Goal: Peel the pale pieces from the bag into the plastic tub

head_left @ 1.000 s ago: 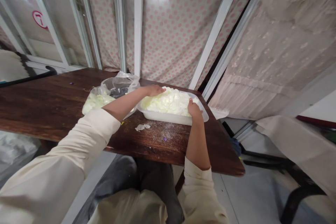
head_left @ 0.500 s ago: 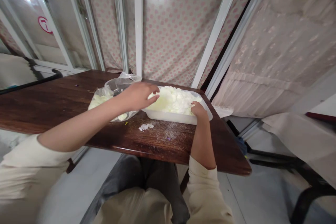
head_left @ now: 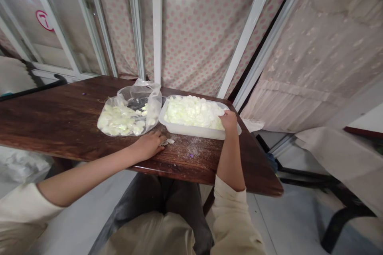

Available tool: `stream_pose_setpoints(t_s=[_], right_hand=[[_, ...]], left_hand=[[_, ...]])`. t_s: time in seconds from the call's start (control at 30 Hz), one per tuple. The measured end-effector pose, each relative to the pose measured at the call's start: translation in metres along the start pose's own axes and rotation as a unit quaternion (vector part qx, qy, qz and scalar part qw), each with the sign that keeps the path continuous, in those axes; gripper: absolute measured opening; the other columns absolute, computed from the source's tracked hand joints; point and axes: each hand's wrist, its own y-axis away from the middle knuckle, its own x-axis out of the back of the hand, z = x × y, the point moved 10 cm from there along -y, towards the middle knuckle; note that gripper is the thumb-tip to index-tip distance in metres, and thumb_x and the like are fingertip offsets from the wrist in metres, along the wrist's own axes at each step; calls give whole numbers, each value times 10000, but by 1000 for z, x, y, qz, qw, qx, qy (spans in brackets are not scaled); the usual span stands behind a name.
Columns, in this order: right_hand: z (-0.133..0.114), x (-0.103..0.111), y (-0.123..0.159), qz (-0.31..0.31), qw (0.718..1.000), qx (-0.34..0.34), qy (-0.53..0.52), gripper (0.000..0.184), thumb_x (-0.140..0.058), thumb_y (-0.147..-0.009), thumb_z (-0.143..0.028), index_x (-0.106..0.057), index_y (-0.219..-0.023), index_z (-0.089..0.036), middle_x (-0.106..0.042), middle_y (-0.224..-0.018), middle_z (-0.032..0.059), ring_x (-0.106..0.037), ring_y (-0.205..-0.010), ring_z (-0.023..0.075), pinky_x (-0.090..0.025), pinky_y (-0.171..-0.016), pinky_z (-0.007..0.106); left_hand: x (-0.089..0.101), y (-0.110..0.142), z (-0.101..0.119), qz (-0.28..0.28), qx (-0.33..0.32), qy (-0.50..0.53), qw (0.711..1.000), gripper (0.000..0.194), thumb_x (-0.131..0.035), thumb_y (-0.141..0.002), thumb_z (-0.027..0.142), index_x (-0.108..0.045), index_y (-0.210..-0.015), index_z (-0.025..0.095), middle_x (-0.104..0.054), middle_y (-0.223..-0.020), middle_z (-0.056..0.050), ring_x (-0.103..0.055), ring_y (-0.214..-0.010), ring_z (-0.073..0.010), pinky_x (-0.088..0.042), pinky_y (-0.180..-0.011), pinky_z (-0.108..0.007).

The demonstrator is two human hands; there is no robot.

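A translucent white plastic tub (head_left: 194, 130) stands on the table, heaped with soft white and pale-yellow clumps (head_left: 193, 111). At the tub's right end, my right hand (head_left: 229, 120) has its fingers curled in against the edge of the heap; what lies between them is hidden. My left hand (head_left: 149, 145) rests low on the tabletop, fingers bent and slightly apart, the tips at a flat white scrap (head_left: 170, 141) and partly covering it. Behind that hand lies an open clear plastic bag (head_left: 121, 119) with more pale-yellow pieces inside.
The dark wooden table (head_left: 56, 115) carries white powdery crumbs and a small purple bit (head_left: 190, 155) near its front edge. Window frames with a dotted curtain (head_left: 197, 40) rise behind it. A black-framed chair (head_left: 344, 215) with a light cover stands at the right.
My left hand has left the heap in the tub, swung back and come down by the white scrap on the table. My right hand stays at the tub's right end, its fingers more curled.
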Motion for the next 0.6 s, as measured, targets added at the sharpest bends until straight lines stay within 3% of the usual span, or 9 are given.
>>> stream_pose_setpoints(t_s=[0.1,0.2,0.37,0.53,0.6], right_hand=[[2,1,-7,13,998,27,-51,101,-499,-680,-197,-588,-686,-150,-617,-743,59,-536,-698,174,-402,-655,280],[15,2,-14,48,993,8,-107,124,-456,-689,-167,-577,-703,-142,-617,-757,75,-536,-701,175,-401,-647,272],[27,-8,-18,53,985,-11,-163,152,-427,-720,-218,-551,-785,-159,-588,-700,30,-539,-631,142,-419,-609,253],[32,-13,-21,58,970,-7,-235,221,-560,-615,-246,-517,-821,-180,-541,-630,-31,-532,-567,126,-418,-578,252],[31,-13,-24,65,962,23,-265,226,-557,-601,-243,-506,-814,-184,-527,-617,-38,-524,-565,128,-412,-566,257]], left_hand=[[-8,0,3,6,-15,-42,999,284,-359,-824,225,-594,-972,165,-565,-985,-124,-532,-951,-242,-410,-813,-359],[-12,-2,6,20,-16,-89,996,305,-314,-823,141,-601,-926,139,-575,-936,-133,-541,-899,-241,-419,-777,-364],[-14,-6,10,46,-20,-142,989,272,-342,-811,90,-596,-904,113,-592,-884,-133,-550,-855,-239,-418,-736,-360],[-8,-9,13,83,-55,-181,978,235,-371,-823,104,-582,-923,117,-595,-859,-106,-542,-839,-225,-397,-739,-351],[-9,-11,13,98,-64,-189,975,237,-369,-831,116,-580,-939,127,-597,-848,-97,-538,-825,-216,-388,-730,-344]])
